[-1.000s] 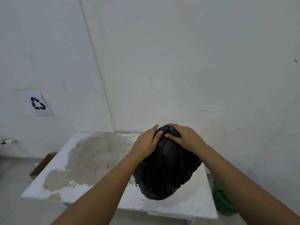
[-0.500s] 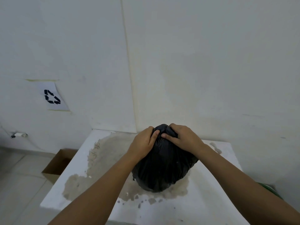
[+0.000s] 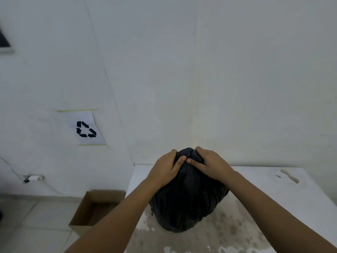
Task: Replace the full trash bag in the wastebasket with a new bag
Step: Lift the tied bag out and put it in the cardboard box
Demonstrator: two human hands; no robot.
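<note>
Both hands, left hand (image 3: 165,169) and right hand (image 3: 209,164), clench the gathered neck of a full black trash bag (image 3: 187,203) on a worn table (image 3: 273,194); it should be cinched tight before knotting

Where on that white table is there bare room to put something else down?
The widest free patch of the table lies right of the black trash bag, out to the edge. A narrow strip runs left of the bag. The middle is crowded: left hand and right hand grip the bag's top.
</note>
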